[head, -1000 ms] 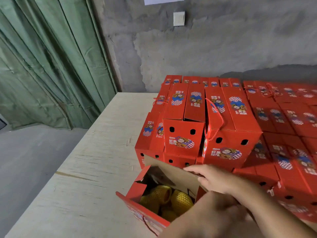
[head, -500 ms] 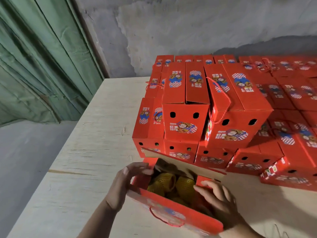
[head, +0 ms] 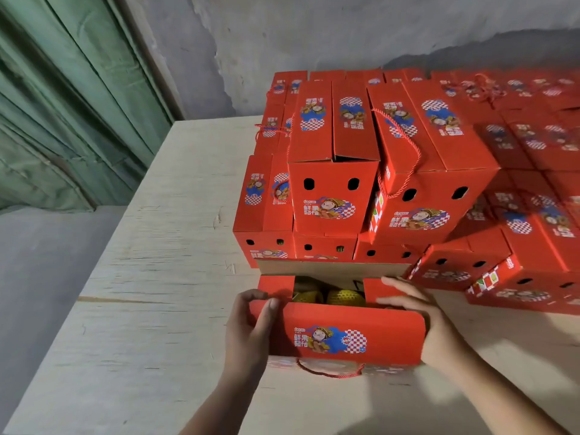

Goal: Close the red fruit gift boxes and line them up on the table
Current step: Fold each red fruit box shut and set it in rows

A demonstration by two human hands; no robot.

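Observation:
An open red fruit gift box (head: pixel 342 337) sits on the plywood table (head: pixel 150 277) right in front of me, its near lid flap folded partly over the top. Yellow netted fruit (head: pixel 329 296) shows through the gap. My left hand (head: pixel 251 328) grips the box's left end, thumb on the near flap and fingers curled over the left side flap. My right hand (head: pixel 420 318) holds the right end, fingers lying on the right side flap. The far brown flap (head: pixel 332 267) stands up against the stack.
Behind the open box, several closed red boxes (head: pixel 392 171) are stacked two high and run to the right along the grey wall (head: pixel 314 36). Green curtain (head: pixel 62 98) hangs at the left. The table's left edge drops to the floor (head: pixel 37 262).
The near lid flap has come up and folded over the box. Both hands moved to the box's ends, and the side flaps are folded inward. The view tilted downward.

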